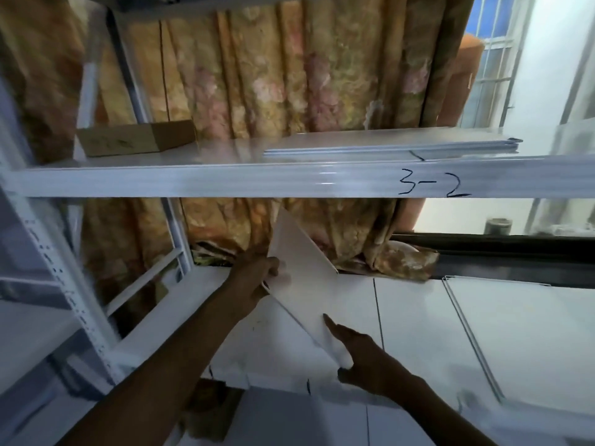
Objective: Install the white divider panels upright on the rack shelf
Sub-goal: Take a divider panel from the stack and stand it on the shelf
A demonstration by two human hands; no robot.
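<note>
Head view: I'm watching left hand [257, 274] gripping far edge of divider panel [304, 284], right hand [365, 360] pinching its near corner. Panel is leaning tilted between them, long axis running hand to hand, over rack shelf [418, 320].

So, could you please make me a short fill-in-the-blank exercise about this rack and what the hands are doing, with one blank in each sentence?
1. The brown cardboard box sits on the ____ shelf of the white metal rack.
2. The front beam of that shelf bears the handwritten mark ____.
3. The flat white divider panel, held by the left hand and the right hand, is ____, not upright.

Missing words: upper; 3-2; tilted
</note>
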